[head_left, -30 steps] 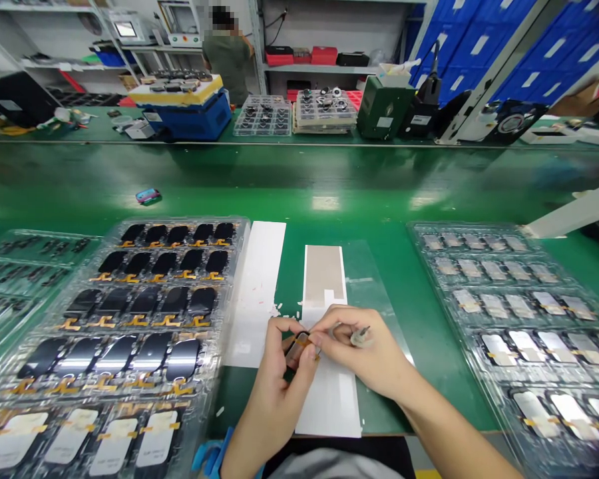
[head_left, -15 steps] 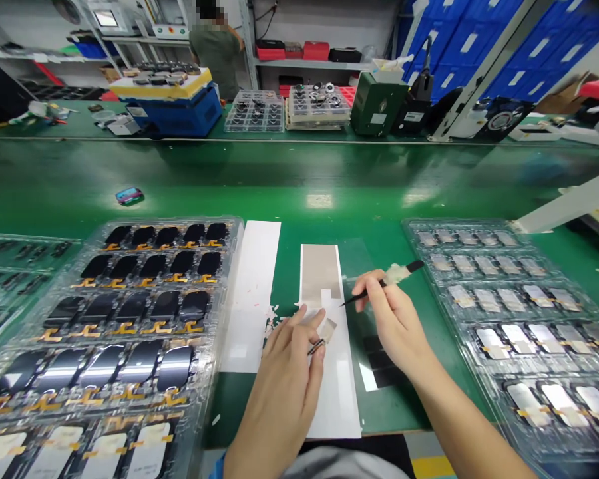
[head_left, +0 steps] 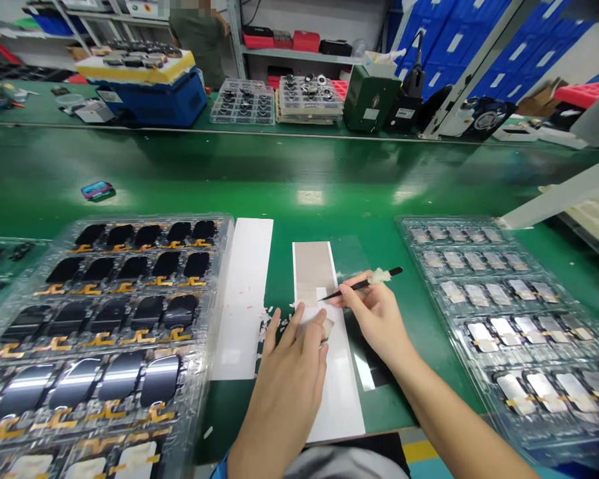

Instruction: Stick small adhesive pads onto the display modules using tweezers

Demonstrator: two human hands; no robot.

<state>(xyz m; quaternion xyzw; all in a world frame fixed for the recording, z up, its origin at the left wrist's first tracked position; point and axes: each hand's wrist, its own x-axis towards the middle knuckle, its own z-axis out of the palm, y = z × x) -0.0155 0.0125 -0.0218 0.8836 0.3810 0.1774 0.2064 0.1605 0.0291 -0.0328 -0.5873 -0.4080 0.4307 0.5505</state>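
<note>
My right hand (head_left: 374, 313) is closed around slim black tweezers (head_left: 354, 287) with pale padding wrapped near the back end. Their tip touches down at the small white square at the border of the grey-beige area on a long sheet (head_left: 313, 266). My left hand (head_left: 292, 366) lies over the sheet's white lower part, some fingers stretched on it. A small grey square piece (head_left: 330, 327) pokes out between its index finger and thumb; the rest of it is hidden by the fingers.
At left stands a clear tray (head_left: 214, 279) of black screens with orange flex strips; at right, another tray (head_left: 409, 246) of silvery parts. A white strip (head_left: 244, 279) and paper scraps (head_left: 269, 326) lie beside the sheet. A person (head_left: 199, 40) stands behind the far shelf.
The tweezers' tip has moved left from the sheet's right side onto the white square. My left hand's fingers have shifted forward and flattened somewhat. The camera view has turned slightly.
</note>
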